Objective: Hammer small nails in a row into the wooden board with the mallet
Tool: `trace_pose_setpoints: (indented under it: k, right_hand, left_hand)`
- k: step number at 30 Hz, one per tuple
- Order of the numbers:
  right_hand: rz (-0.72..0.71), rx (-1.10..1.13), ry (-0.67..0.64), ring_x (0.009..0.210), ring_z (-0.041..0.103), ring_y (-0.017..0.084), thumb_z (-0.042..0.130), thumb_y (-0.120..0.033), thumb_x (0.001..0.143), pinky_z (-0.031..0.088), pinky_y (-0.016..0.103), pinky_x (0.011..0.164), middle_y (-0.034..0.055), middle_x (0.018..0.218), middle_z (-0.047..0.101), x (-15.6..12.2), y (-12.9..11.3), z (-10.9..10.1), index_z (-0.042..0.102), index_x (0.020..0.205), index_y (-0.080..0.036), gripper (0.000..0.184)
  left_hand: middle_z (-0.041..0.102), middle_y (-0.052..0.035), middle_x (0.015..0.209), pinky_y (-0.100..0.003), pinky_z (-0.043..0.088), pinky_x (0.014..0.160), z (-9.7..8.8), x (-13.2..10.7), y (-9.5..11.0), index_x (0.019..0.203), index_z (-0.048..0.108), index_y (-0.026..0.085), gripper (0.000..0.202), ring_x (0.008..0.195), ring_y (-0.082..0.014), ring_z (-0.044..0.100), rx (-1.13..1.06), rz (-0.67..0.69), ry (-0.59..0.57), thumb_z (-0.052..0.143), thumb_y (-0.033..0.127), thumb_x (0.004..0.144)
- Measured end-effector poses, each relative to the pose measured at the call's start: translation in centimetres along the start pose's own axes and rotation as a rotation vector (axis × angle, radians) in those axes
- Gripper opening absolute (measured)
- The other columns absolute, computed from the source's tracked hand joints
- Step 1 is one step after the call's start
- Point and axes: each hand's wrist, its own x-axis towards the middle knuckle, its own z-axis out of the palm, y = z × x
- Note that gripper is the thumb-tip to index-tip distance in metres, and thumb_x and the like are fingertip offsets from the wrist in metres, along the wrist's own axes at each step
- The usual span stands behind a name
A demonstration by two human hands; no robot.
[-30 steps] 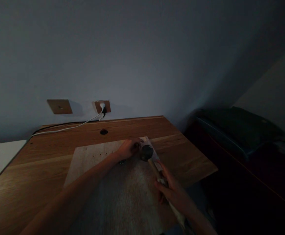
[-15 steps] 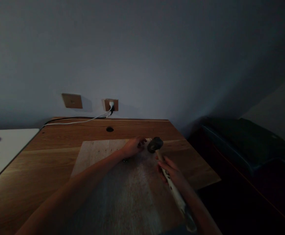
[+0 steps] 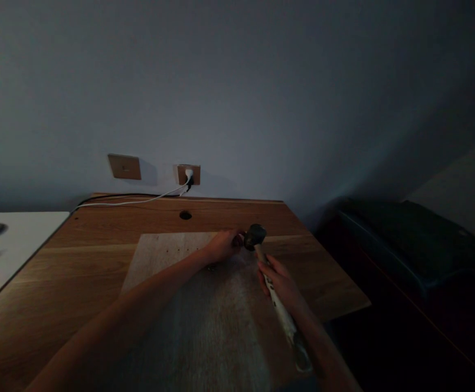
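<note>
My right hand [image 3: 280,280] is wrapped round the pale, worn handle of a hammer [image 3: 282,313]. Its dark, blunt head lies close beside the fingertips of my left hand [image 3: 223,246]. That hand rests over the far right part of a light wooden board [image 3: 204,310], its fingers bent together. Whatever they pinch is too dark and small to name. A row of small dark dots [image 3: 178,250], nails or holes, runs along the board's far edge left of my hand. Some tiny metal pieces [image 3: 211,267] lie on the board below my left wrist, partly covered by it.
The board lies on a wooden desk [image 3: 69,267] with a round cable hole [image 3: 185,215]. White and black cables [image 3: 131,202] run along the back to a wall socket [image 3: 189,175]. A white surface [image 3: 20,239] adjoins at left; a dark padded thing [image 3: 400,239] stands at right.
The hammer head and my right hand have moved slightly left, bringing the head nearer my left fingers. My left hand stays at about the same place on the board.
</note>
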Motion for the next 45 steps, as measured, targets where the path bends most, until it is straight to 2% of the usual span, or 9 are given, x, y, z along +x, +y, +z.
trace_pose_setpoints:
  k: [3, 11, 16, 21, 26, 37, 41, 45]
  right_hand:
    - [-0.021, -0.046, -0.005, 0.033, 0.041, 0.007, 0.072, -0.055, 0.070, 0.028, 0.021, 0.033, -0.0089, 0.055, 0.055, -0.12, -0.08, -0.10, 0.057, 0.086, -0.022, 0.040]
    - [-0.049, -0.118, -0.041, 0.033, 0.041, 0.007, 0.070, -0.057, 0.073, 0.029, 0.022, 0.033, -0.0085, 0.056, 0.055, 0.07, 0.21, -0.35, 0.058, 0.082, -0.022, 0.038]
    - [-0.064, -0.109, -0.026, 0.035, 0.040, 0.007, 0.067, -0.058, 0.077, 0.029, 0.023, 0.035, -0.0089, 0.058, 0.054, -0.17, 0.61, -0.20, 0.059, 0.090, -0.023, 0.039]
    - [-0.041, -0.094, -0.019, 0.035, 0.041, 0.007, 0.069, -0.058, 0.075, 0.027, 0.022, 0.035, -0.0085, 0.058, 0.054, -0.18, 0.51, 0.01, 0.058, 0.087, -0.022, 0.039]
    - [-0.027, -0.077, 0.000, 0.034, 0.040, 0.007, 0.068, -0.057, 0.075, 0.027, 0.022, 0.034, -0.0087, 0.059, 0.054, 0.00, 0.42, -0.16, 0.061, 0.098, -0.022, 0.042]
    - [-0.045, -0.090, -0.038, 0.035, 0.041, 0.007, 0.069, -0.058, 0.077, 0.030, 0.022, 0.035, -0.0078, 0.059, 0.055, -0.46, 0.34, 0.15, 0.058, 0.083, -0.022, 0.038]
    - [-0.059, -0.085, -0.030, 0.036, 0.041, 0.007, 0.067, -0.059, 0.078, 0.029, 0.022, 0.035, -0.0082, 0.061, 0.054, -0.37, 0.46, 0.08, 0.058, 0.089, -0.022, 0.040]
    - [-0.057, -0.100, -0.053, 0.035, 0.041, 0.007, 0.068, -0.057, 0.077, 0.030, 0.022, 0.035, -0.0078, 0.058, 0.055, -0.18, 0.14, -0.19, 0.059, 0.087, -0.022, 0.038]
  left_hand:
    - [0.076, -0.0040, 0.093, -0.025, 0.052, 0.076, -0.06, -0.06, 0.16, 0.118, 0.066, 0.016, 0.045, 0.083, -0.0184, 0.071, 0.007, -0.015, -0.001, 0.065, 0.006, 0.074]
    - [0.077, -0.0047, 0.096, -0.026, 0.052, 0.077, -0.22, -0.18, 0.26, 0.116, 0.066, 0.018, 0.042, 0.086, -0.0198, 0.072, 0.026, -0.022, 0.006, 0.068, 0.006, 0.075]
    - [0.078, -0.0033, 0.097, -0.025, 0.052, 0.077, -0.12, -0.21, 0.10, 0.117, 0.066, 0.020, 0.040, 0.087, -0.0188, 0.073, 0.012, -0.018, 0.003, 0.066, 0.009, 0.078]
    - [0.077, -0.0047, 0.100, -0.026, 0.052, 0.077, -0.03, -0.09, -0.10, 0.113, 0.068, 0.018, 0.039, 0.087, -0.0194, 0.072, 0.023, -0.005, 0.043, 0.070, 0.009, 0.075]
    - [0.077, -0.0032, 0.093, -0.025, 0.052, 0.075, -0.08, 0.12, -0.30, 0.120, 0.066, 0.018, 0.045, 0.082, -0.0183, 0.071, 0.029, -0.036, 0.016, 0.070, 0.010, 0.076]
    - [0.077, -0.0029, 0.094, -0.024, 0.052, 0.074, -0.34, -0.26, 0.12, 0.109, 0.070, 0.018, 0.037, 0.083, -0.0186, 0.071, -0.022, -0.028, 0.029, 0.073, 0.008, 0.074]
    - [0.077, -0.0021, 0.093, -0.023, 0.051, 0.073, -0.38, -0.24, 0.04, 0.114, 0.068, 0.019, 0.038, 0.080, -0.0168, 0.071, -0.026, -0.029, 0.003, 0.068, 0.007, 0.078]
    - [0.077, -0.0027, 0.093, -0.023, 0.050, 0.072, -0.31, -0.22, -0.18, 0.114, 0.068, 0.019, 0.040, 0.081, -0.0176, 0.071, -0.002, -0.030, 0.007, 0.069, 0.007, 0.076]
